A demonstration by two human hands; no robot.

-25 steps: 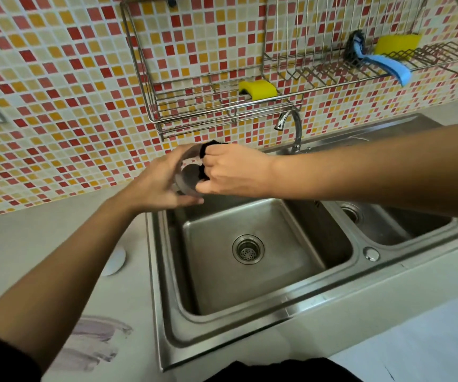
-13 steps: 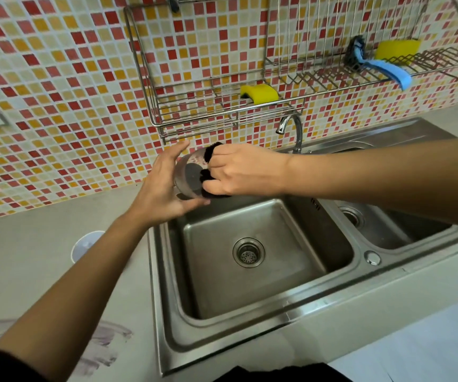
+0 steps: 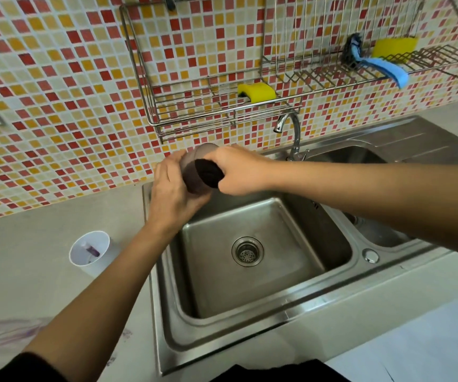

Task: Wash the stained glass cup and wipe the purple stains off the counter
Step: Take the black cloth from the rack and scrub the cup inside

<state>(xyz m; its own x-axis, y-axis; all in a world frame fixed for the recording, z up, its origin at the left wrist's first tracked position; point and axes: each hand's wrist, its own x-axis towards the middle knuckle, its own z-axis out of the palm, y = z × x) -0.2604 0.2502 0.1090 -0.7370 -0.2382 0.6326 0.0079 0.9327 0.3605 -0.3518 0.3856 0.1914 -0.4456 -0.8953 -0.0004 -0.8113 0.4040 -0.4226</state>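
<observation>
My left hand (image 3: 171,193) grips the glass cup (image 3: 194,168) from the left, holding it tilted above the back left corner of the left sink basin (image 3: 299,244). My right hand (image 3: 240,172) holds a dark scrubbing pad (image 3: 208,173) pressed into the cup's mouth. Purple stains (image 3: 7,332) smear the counter at the lower left, partly hidden by my left forearm. How stained the glass is cannot be made out.
A white cup (image 3: 91,253) with purple residue stands on the counter left of the sink. The tap (image 3: 291,130) rises behind the basins. A wall rack holds a yellow sponge (image 3: 256,92), another yellow sponge (image 3: 394,46) and a blue-handled brush (image 3: 382,67). A second basin (image 3: 374,232) lies right.
My left hand closed around the cup after briefly opening, and the cup turned with the pad going into its mouth. The view tilted, bringing the white cup into sight.
</observation>
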